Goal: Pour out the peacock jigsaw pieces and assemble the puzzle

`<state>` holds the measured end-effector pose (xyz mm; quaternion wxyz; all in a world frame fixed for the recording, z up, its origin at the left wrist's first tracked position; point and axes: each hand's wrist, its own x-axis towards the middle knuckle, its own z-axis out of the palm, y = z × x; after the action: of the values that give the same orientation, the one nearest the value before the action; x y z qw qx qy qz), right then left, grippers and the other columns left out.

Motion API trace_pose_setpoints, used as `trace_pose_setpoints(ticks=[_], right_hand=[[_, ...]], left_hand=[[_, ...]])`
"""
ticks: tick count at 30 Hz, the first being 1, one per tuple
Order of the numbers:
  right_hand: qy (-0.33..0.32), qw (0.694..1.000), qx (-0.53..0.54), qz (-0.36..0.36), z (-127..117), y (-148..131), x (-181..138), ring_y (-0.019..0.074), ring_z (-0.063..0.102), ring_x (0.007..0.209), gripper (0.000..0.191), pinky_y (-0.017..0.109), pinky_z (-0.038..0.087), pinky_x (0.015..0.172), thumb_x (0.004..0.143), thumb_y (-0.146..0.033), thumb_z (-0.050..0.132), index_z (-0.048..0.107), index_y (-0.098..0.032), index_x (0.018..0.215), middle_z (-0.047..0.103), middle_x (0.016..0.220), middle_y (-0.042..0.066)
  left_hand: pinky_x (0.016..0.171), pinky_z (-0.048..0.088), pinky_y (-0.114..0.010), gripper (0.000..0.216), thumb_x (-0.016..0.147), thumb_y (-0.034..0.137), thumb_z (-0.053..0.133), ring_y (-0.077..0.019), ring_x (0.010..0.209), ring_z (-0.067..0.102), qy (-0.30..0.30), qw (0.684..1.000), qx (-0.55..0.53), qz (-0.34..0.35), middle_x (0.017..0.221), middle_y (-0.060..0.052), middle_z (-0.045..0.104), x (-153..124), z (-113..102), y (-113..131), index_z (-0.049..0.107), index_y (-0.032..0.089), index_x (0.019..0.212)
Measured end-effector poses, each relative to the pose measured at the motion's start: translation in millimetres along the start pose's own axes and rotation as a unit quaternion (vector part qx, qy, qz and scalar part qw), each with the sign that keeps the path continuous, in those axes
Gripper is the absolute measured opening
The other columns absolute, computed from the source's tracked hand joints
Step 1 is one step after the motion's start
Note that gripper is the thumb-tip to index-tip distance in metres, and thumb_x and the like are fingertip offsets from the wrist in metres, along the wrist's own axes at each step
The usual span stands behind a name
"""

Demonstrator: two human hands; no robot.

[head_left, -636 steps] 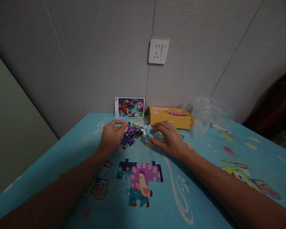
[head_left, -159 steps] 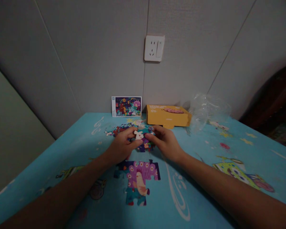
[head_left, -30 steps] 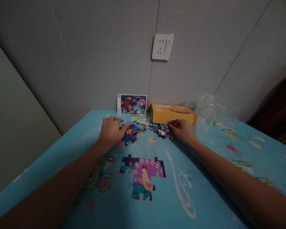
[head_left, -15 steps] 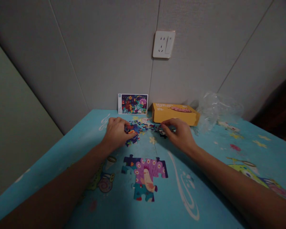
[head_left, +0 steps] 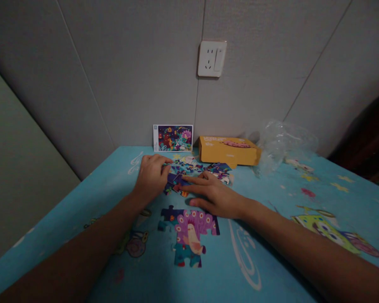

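Observation:
A heap of loose jigsaw pieces [head_left: 189,166] lies on the table in front of both hands. My left hand [head_left: 152,176] rests at the heap's left edge, its bent fingers and thumb apart and touching pieces; nothing is seen gripped in it. Stretched out flat with fingers spread, my right hand [head_left: 216,195] reaches leftward over dark blue pieces at the near side of the heap. Closer to me lies a joined section of puzzle [head_left: 192,235] with a pink and purple bird. Some pieces are hidden under the fingers.
A small picture card [head_left: 173,138] of the puzzle leans on the wall. Right of it sits a yellow box [head_left: 229,151], then a crumpled clear plastic bag [head_left: 279,145]. The blue cartoon tablecloth [head_left: 265,235] covers the table. A socket [head_left: 212,59] is on the wall.
My right hand has moved left and nearer, from the heap's right side to its near side, and its fingers have spread. My left hand has loosened from the pieces by its fingertips.

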<state>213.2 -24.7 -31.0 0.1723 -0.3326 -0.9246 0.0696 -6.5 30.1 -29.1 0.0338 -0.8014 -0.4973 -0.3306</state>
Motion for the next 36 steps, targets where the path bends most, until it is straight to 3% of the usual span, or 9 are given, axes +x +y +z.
trace_pose_setpoints(ticks=[4,9,16,25,29,36], right_hand=[[-0.014,1.0,-0.013,0.005,-0.1,-4.3,2.3,0.0283,0.05,0.111,0.037,0.045,0.037,0.092,0.094,-0.046,0.049,0.065,-0.021,0.117,0.052,0.139,0.013],[0.005,1.0,0.0,0.008,-0.5,-2.2,3.9,0.0223,0.053,0.099,0.02,0.038,0.038,0.087,0.093,-0.034,0.055,0.067,-0.017,0.095,0.065,0.11,0.01],[0.017,0.999,-0.03,0.039,-6.2,3.7,2.0,0.0206,0.051,0.085,0.011,0.034,0.036,0.078,0.088,-0.023,0.058,0.067,-0.017,0.091,0.067,0.089,0.007],[0.059,0.991,-0.077,0.086,-9.8,9.9,-1.8,0.0225,0.051,0.089,0.016,0.035,0.037,0.08,0.088,-0.016,0.053,0.069,-0.016,0.09,0.065,0.091,0.01],[0.064,0.992,-0.068,0.087,-9.7,8.0,-1.3,0.0224,0.051,0.089,0.016,0.035,0.037,0.08,0.088,-0.017,0.053,0.069,-0.016,0.089,0.065,0.09,0.01],[0.064,0.993,-0.059,0.083,-9.1,6.9,-1.3,0.0224,0.051,0.088,0.017,0.035,0.037,0.08,0.088,-0.016,0.053,0.069,-0.016,0.088,0.066,0.087,0.009]], left_hand=[[0.1,0.035,-0.045,0.039,0.087,0.041,0.053,-0.0296,0.106,0.056,-0.029,0.994,0.065,-0.083,0.109,-0.014,0.069,1.4,4.1,-6.5,0.07,0.012,0.106],[0.094,0.036,-0.046,0.054,0.079,0.062,0.056,-0.0322,0.103,0.053,-0.075,0.989,0.073,-0.1,0.103,-0.013,0.069,-1.4,12.2,-12.4,0.072,0.017,0.103],[0.092,0.038,-0.046,0.056,0.078,0.062,0.056,-0.0325,0.102,0.053,-0.101,0.987,0.062,-0.107,0.102,-0.014,0.068,-1.3,12.7,-14.2,0.072,0.016,0.106],[0.092,0.04,-0.047,0.061,0.076,0.066,0.053,-0.036,0.109,0.049,-0.116,0.981,0.065,-0.14,0.108,-0.015,0.065,-1.1,6.7,-6.9,0.07,0.016,0.107],[0.094,0.039,-0.048,0.076,0.067,0.074,0.057,-0.0377,0.113,0.045,-0.131,0.98,0.075,-0.13,0.113,-0.015,0.062,-3.3,2.9,1.1,0.066,0.016,0.115],[0.096,0.037,-0.051,0.083,0.065,0.069,0.063,-0.0391,0.119,0.041,-0.127,0.982,0.077,-0.113,0.121,-0.017,0.058,-6.9,4.8,5.1,0.058,0.016,0.129]])
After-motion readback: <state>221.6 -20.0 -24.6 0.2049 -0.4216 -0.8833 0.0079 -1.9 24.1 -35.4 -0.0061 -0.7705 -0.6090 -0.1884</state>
